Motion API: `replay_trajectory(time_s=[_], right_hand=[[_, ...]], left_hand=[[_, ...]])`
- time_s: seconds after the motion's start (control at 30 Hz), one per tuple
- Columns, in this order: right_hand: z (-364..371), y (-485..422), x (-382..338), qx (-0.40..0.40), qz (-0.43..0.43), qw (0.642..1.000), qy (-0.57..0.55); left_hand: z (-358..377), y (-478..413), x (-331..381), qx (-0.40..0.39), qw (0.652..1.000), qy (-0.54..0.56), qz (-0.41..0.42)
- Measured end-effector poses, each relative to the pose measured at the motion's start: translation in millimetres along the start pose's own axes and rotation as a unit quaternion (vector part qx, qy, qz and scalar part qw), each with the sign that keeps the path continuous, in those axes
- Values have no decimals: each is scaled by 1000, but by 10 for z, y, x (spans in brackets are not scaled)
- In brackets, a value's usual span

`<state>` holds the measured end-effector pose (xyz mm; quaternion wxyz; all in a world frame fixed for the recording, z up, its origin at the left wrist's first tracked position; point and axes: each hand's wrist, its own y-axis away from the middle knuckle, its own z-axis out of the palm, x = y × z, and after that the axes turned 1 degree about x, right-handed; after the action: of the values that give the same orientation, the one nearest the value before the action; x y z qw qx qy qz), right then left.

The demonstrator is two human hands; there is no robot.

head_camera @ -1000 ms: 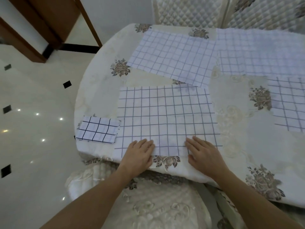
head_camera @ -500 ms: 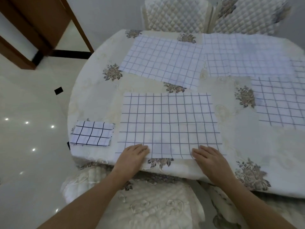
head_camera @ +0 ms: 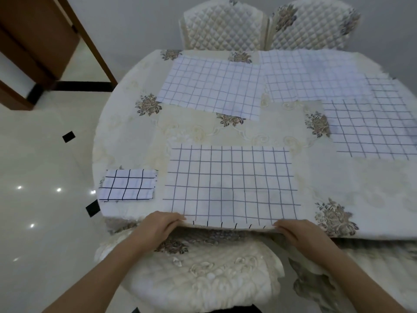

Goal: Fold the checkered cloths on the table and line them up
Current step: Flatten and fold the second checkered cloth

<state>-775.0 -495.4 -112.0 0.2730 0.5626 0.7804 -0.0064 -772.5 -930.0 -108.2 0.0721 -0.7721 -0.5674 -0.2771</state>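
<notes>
Now the spread cloth (head_camera: 230, 181) is laid flat on the table (head_camera: 126, 136), with its near edge drawn over the table's near rim. That edge is gripped at both ends, pinched by the curled fingers of the left hand (head_camera: 158, 227) and of the right hand (head_camera: 297, 233). A folded cloth (head_camera: 128, 185) is set just beside it on the left, and a far-left cloth (head_camera: 212, 86), a far cloth (head_camera: 316, 75) and a right-side cloth (head_camera: 372, 127) are spread farther back.
</notes>
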Motion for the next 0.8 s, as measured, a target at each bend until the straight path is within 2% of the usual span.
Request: replay_trajectory(time_s=[0.2, 0.4, 0.53, 0.67, 0.8], right_hand=[[-117, 253, -11, -9, 33, 998, -55], [-388, 40, 1, 1, 34, 998, -43], [-594, -464, 87, 34, 19, 999, -8], [-643, -1041, 232, 81, -20, 994, 71], [-612, -1493, 366, 108, -13, 990, 90]], left_hand=[[-272, 255, 210, -38, 994, 92, -49], [-382, 70, 115, -27, 990, 109, -89], [-484, -425, 2, 5, 990, 96, -108], [-533, -999, -162, 8, 995, 48, -92], [-503, -1417, -342, 24, 996, 6, -83]])
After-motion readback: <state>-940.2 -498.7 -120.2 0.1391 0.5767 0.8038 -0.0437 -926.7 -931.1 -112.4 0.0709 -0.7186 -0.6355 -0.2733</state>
